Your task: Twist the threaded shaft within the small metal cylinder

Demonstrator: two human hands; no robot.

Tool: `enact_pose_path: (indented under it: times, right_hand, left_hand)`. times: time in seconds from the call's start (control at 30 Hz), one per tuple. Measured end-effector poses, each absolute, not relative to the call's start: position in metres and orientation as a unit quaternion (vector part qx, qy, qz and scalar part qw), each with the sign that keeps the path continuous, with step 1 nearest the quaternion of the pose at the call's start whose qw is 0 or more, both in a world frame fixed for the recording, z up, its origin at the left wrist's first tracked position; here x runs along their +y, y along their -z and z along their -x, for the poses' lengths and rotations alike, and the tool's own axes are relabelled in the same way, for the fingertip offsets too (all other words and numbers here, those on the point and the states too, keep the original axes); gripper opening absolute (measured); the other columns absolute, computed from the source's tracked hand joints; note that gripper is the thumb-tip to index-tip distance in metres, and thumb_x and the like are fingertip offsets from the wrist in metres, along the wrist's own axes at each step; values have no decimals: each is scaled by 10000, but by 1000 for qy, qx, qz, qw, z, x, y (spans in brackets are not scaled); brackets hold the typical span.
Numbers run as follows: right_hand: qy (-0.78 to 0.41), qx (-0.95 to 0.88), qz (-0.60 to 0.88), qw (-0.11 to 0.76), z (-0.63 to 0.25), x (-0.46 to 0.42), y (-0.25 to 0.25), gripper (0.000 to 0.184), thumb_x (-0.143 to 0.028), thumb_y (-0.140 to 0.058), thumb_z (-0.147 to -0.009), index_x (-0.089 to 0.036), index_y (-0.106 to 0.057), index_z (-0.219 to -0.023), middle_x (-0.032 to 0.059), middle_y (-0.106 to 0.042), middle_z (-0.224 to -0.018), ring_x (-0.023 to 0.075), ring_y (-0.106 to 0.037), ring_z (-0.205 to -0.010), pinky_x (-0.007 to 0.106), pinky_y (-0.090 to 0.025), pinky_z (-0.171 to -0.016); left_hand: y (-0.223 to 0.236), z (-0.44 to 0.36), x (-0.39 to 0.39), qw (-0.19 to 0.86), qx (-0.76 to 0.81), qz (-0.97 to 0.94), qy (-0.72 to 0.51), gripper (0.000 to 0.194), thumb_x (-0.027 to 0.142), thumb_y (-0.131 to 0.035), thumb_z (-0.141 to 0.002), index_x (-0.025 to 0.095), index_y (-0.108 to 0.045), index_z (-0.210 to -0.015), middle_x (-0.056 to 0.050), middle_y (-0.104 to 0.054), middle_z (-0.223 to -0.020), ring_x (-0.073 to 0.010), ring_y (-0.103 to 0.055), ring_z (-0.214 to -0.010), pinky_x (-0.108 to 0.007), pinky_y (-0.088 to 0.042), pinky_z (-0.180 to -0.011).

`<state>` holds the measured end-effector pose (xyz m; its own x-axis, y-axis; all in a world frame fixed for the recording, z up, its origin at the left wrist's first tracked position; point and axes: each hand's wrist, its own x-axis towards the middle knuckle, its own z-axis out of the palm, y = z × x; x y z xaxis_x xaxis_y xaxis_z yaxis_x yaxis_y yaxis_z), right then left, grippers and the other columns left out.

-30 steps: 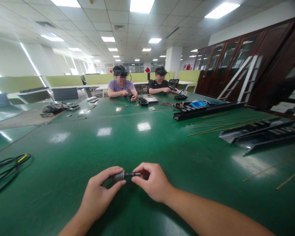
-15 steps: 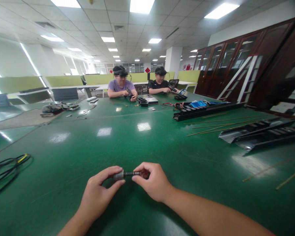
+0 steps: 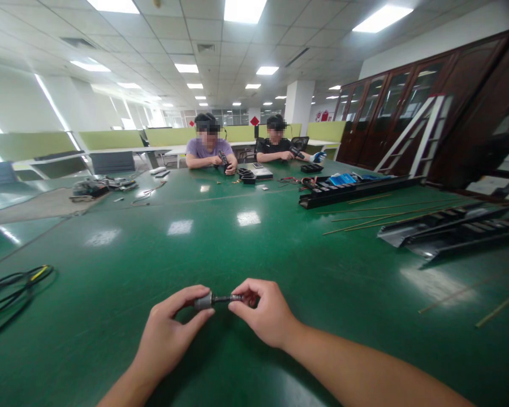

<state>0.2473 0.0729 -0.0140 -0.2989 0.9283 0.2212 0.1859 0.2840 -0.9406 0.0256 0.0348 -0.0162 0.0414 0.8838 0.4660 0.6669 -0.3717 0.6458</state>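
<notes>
Left hand (image 3: 167, 328) closed in a firm pinch on a small silver metal cylinder (image 3: 203, 302), thumb above and fingers below, with no gap left around the part. Right hand (image 3: 263, 314) likewise closed, thumb and fingertips (image 3: 246, 294) pinched on the far end of a slim dark shaft (image 3: 227, 298) projecting from the cylinder. Exact type of part not determinable at this resolution. Assembly held horizontally between both hands, just above the near edge of a green-topped work table (image 3: 152, 254), contact with the surface not apparent. Coiled black cable (image 3: 12, 291) with a yellow marking on the table at near left, well apart from the hands. At right, black cable drag chain sections (image 3: 453, 232) lying beside loose brass-coloured rods (image 3: 385, 217). Farther right, a longer black drag chain (image 3: 356, 192) alongside a blue package (image 3: 341, 180), its lettering too small to read. At the far end of the table, two seated co-workers, one in a lilac T-shirt (image 3: 207, 148) and one in a black T-shirt (image 3: 275, 146), each with a small dark object in hand. Wooden glass-fronted cabinets (image 3: 407, 96) along the right wall, with a white stepladder (image 3: 419, 135) leaning in front. Red diamond sign (image 3: 254, 120) in the far distance, no writing legible.
</notes>
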Motion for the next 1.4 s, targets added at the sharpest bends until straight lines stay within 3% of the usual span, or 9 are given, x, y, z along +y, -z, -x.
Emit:
enact_pose_path:
  times: [1.4]
  right_hand:
    - [-432,-689,394,429,-251,76,18,72,-203,-723,-741,-158,-731,-797,4,-666,-666,126,-559,-595,237,-432,-582]
  left_hand:
    - [9,-25,33,128,552,-712,-415,291,393,-731,-816,226,-747,-1053,-80,-761,-1065,-277,-730,-979,-443,-596,-921]
